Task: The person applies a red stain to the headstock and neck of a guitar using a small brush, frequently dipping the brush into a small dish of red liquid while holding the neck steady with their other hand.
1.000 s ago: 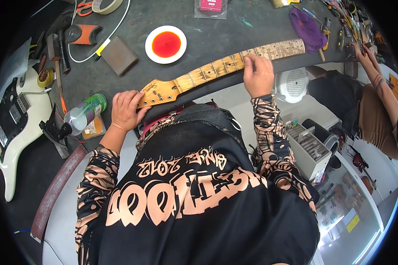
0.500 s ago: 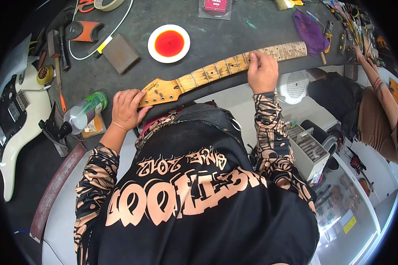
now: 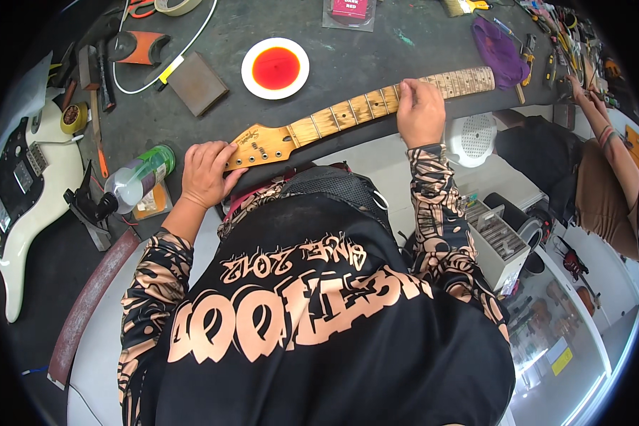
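A yellow-stained guitar neck (image 3: pixel 348 113) lies along the front of the dark workbench (image 3: pixel 376 50), headstock to the left. My left hand (image 3: pixel 206 174) rests on the bench and grips the headstock end. My right hand (image 3: pixel 420 113) presses down on the fretboard toward the far end, fingers curled over the frets; whether it holds a cloth or tool is hidden. A white dish of red liquid (image 3: pixel 275 67) sits just behind the neck.
A white guitar body (image 3: pixel 21 184) lies at the left. A green-capped clear bottle (image 3: pixel 136 181), a brown block (image 3: pixel 197 84), hand tools and a purple cloth (image 3: pixel 500 50) are on the bench. Another person (image 3: pixel 603 177) works at the right.
My right hand has slid slightly along the fretboard toward the far end. The left hand has stayed on the headstock.
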The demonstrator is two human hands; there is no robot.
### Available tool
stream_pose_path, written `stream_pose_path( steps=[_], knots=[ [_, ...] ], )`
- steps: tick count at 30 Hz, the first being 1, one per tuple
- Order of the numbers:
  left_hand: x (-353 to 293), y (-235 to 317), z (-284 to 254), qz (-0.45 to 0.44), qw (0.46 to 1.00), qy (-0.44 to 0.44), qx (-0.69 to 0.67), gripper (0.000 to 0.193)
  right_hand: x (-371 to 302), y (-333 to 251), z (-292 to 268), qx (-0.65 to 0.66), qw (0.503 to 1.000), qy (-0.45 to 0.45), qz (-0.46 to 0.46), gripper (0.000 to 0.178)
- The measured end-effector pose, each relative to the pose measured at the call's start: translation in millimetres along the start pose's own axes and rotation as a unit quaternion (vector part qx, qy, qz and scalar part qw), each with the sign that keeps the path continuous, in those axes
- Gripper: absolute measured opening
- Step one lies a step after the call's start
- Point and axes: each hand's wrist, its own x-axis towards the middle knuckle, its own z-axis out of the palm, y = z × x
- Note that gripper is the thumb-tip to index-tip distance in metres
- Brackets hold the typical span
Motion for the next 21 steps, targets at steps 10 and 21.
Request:
stream_pose_path(
  steps=[10,21],
  knots=[
    [0.4,0.5,-0.4,-0.002,1.0,0.002,-0.001,0.063,-2.8,-2.7,-3.9,0.004,1.0,-0.012,-0.004,0.008],
    [1.1,0.6,-0.4,-0.003,1.0,0.001,-0.001,0.063,-35.6,12.2,-23.3,-0.008,0.996,0.013,0.087,0.009]
  ],
)
